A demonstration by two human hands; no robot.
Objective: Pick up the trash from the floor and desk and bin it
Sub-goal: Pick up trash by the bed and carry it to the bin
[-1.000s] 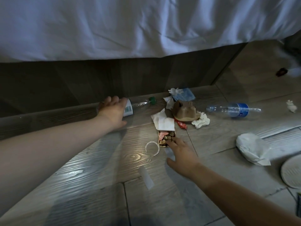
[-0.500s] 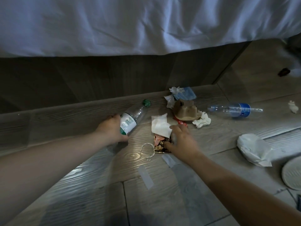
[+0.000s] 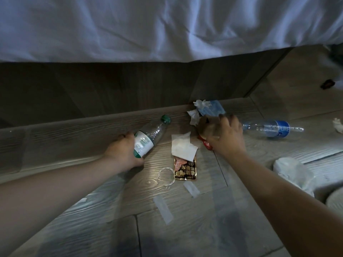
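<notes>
My left hand (image 3: 123, 152) grips the base of a clear green-capped bottle (image 3: 151, 135), which is tilted up off the wood floor. My right hand (image 3: 225, 135) lies with spread fingers over a crumpled brown paper (image 3: 204, 125) and a red wrapper (image 3: 207, 144); whether it grips them I cannot tell. Between the hands lie a white napkin (image 3: 182, 148), a dark snack packet (image 3: 185, 169) and a thin white plastic ring (image 3: 166, 176). A blue-labelled bottle (image 3: 272, 127) lies to the right. A blue mask and white scraps (image 3: 208, 107) rest by the bed base.
The bed's wooden base (image 3: 111, 88) and hanging white sheet (image 3: 167, 28) close off the far side. A crumpled white bag (image 3: 292, 170), a paper plate edge (image 3: 336, 200) and a tissue ball (image 3: 337, 125) lie at the right. Two clear tape strips (image 3: 163, 208) stick to the floor.
My left hand has lifted the green-capped bottle away from the bed base. My right hand has moved from the snack packet forward onto the brown paper.
</notes>
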